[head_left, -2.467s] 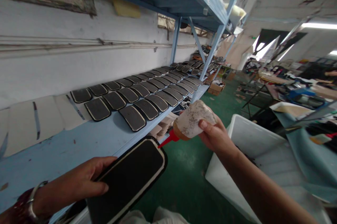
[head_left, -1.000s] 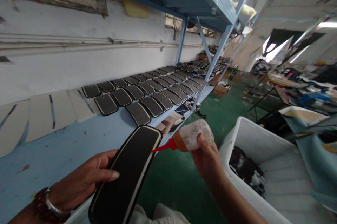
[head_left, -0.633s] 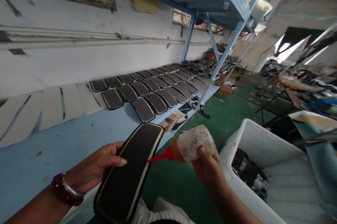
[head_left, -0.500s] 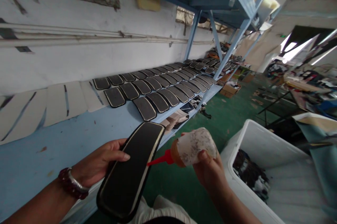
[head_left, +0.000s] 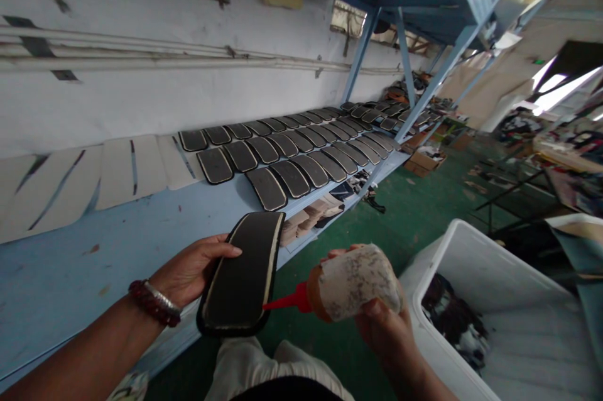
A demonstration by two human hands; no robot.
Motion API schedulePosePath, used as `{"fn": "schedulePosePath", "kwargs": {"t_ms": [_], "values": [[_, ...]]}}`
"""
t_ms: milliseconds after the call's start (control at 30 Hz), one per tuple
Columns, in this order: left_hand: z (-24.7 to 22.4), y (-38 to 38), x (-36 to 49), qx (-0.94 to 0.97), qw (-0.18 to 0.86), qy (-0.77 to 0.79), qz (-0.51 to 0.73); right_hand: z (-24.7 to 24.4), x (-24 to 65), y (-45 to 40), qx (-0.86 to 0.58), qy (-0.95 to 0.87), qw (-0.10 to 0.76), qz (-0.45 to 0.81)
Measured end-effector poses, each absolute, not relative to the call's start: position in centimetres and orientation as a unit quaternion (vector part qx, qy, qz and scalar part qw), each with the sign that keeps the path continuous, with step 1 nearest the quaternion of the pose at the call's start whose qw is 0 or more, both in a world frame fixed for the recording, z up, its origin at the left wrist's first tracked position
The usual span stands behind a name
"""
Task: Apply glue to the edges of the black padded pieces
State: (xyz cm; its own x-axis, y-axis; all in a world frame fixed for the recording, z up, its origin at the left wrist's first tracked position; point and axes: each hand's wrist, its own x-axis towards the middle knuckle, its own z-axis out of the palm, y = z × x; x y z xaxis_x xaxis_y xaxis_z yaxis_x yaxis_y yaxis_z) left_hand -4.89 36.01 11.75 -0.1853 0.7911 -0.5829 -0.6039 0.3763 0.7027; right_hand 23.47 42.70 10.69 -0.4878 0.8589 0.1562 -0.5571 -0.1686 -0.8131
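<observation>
My left hand point(head_left: 198, 269) grips a dark, rounded rectangular panel point(head_left: 240, 275) by its left edge, thumb on top. A pale line runs around the panel just inside its black border. My right hand point(head_left: 384, 319) is wrapped around a glue bottle point(head_left: 355, 281) with a stained whitish wrap and brownish shoulder. The bottle lies tipped sideways, and its long red nozzle point(head_left: 287, 299) points left. The nozzle's tip is at the panel's lower right edge, on or just above the pale line; I cannot tell whether it touches.
Rows of similar panels point(head_left: 266, 188) lie on a blue shelf point(head_left: 155, 231) along the wall, beside pale sheets point(head_left: 132, 168). A blue post point(head_left: 433, 83) rises at the shelf's edge. To my right stands a white bin point(head_left: 438, 244) with dark scraps inside.
The panel has swung toward me and its near end now sits higher in view. Along the panel's right edge, the nozzle tip has shifted nearer the lower corner. My view has turned slightly left.
</observation>
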Motion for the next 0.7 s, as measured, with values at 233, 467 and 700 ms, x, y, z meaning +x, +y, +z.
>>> {"fn": "schedulePosePath", "kwargs": {"t_ms": [233,467,700], "values": [[10.9,36.7,-4.3,0.062,0.579,0.558,0.591,8.8,21.4,42.5,-0.229,-0.308,0.445,0.809],[11.2,36.1,-1.2,0.121,0.652,0.496,0.56,9.5,18.6,47.7,-0.216,-0.309,0.543,0.751],[11.3,36.5,0.2,0.114,0.661,0.499,0.549,7.3,18.1,50.3,-0.237,-0.444,0.579,0.641]]}}
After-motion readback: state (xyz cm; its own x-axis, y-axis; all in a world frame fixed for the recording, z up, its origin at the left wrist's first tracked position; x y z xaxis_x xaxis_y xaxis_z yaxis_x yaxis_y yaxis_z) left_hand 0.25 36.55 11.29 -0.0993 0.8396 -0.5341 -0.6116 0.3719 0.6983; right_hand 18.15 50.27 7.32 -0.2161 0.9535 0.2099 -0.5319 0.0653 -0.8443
